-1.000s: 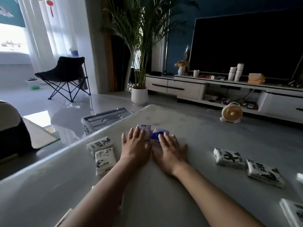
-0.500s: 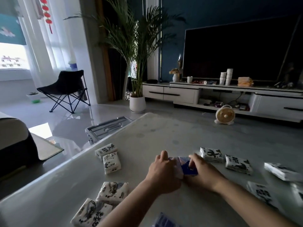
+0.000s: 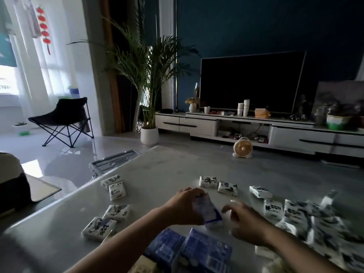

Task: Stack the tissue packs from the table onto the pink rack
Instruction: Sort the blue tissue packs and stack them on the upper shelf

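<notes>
The left hand (image 3: 185, 208) grips a blue-and-white pack (image 3: 209, 214) of tissues. Its fingers are curled over the far end, and the pack tilts down toward the bench (image 3: 157, 174). The right hand (image 3: 245, 223) sits just right of that pack with its fingers loosely bent. It is blurred, so whether it touches or holds the pack cannot be told.

Left of the left hand, four black-and-white packs (image 3: 117, 212) lie flat on the bench: two touching ones farther off and two nearer. Beyond both hands a row of three packs (image 3: 208, 181) runs off to the right, the first two just beside each other and the third apart. Right of the right hand a heap of packs (image 3: 315, 223) lies crowded and blurred. On the near side of the hands, close to the person, two blue packs (image 3: 204, 253) lie side by side, touching.
</notes>
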